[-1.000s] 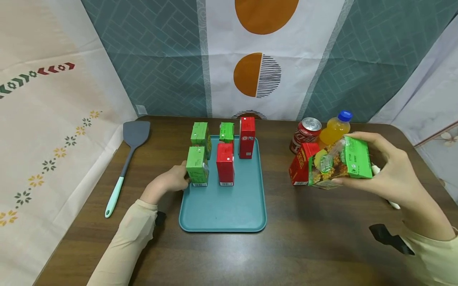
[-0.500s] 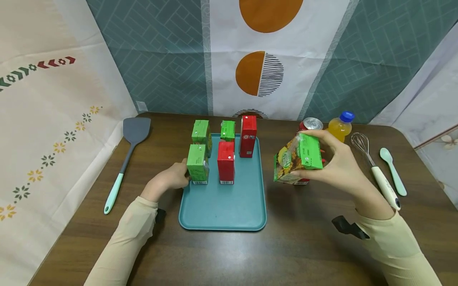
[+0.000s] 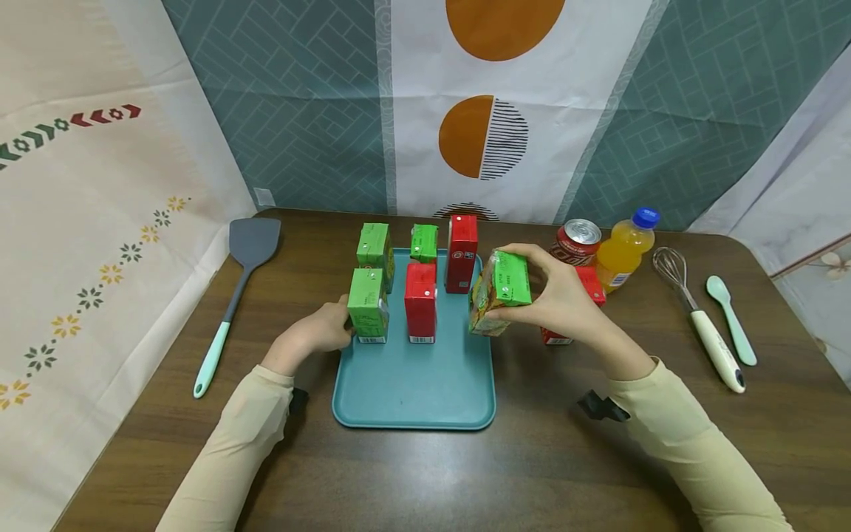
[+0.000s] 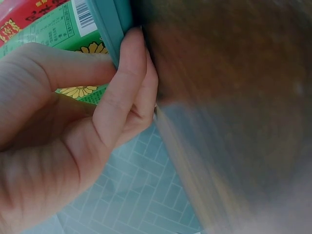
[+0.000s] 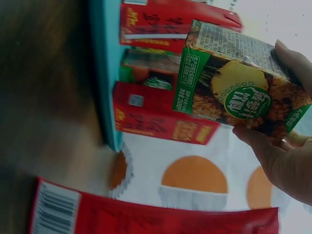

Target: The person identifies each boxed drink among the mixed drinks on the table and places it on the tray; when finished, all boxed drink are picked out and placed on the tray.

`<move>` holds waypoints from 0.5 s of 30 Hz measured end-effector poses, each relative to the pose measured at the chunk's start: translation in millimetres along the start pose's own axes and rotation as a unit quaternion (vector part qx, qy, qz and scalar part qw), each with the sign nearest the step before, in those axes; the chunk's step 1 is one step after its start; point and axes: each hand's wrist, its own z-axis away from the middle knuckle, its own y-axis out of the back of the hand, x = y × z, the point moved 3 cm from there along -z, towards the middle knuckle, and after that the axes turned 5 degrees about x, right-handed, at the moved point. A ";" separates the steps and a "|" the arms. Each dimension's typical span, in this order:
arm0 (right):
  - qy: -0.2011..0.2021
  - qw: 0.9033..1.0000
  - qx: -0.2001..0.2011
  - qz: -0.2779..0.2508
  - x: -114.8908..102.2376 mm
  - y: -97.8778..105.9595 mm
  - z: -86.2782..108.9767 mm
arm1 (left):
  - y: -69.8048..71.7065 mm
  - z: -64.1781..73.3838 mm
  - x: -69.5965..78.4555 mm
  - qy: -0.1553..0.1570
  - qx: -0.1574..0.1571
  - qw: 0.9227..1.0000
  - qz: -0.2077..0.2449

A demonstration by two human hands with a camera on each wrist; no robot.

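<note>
My right hand (image 3: pixel 565 299) grips a green juice carton (image 3: pixel 510 279) with a pineapple picture, holding it above the right side of the teal tray (image 3: pixel 412 391). In the right wrist view this carton (image 5: pixel 239 90) is tilted, thumb and fingers on opposite sides. My left hand (image 3: pixel 315 331) pinches the tray's left rim (image 4: pixel 111 29) between thumb and fingers. Standing on the tray are two light-green cartons (image 3: pixel 368 303) at left, a red carton (image 3: pixel 420 303) in the middle, a green-topped carton (image 3: pixel 423 242) behind it, and another red carton (image 3: pixel 462 255) at the back right.
Right of the tray are a red carton (image 3: pixel 590 284), partly behind my right hand, a soda can (image 3: pixel 577 242) and an orange drink bottle (image 3: pixel 623 251). Farther right lie a whisk (image 3: pixel 705 325) and a small spoon (image 3: pixel 731 321). A spatula (image 3: pixel 242 288) lies at left.
My right hand has carried the green juice carton leftward from beside the bottle to above the tray's right side, uncovering the whisk and spoon. The left hand keeps its place on the rim.
</note>
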 end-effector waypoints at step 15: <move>-0.016 0.997 -0.068 0.041 22.6 -39.2 -17.3 | 0.8 0.8 -0.5 0.000 -0.008 1.000 0.009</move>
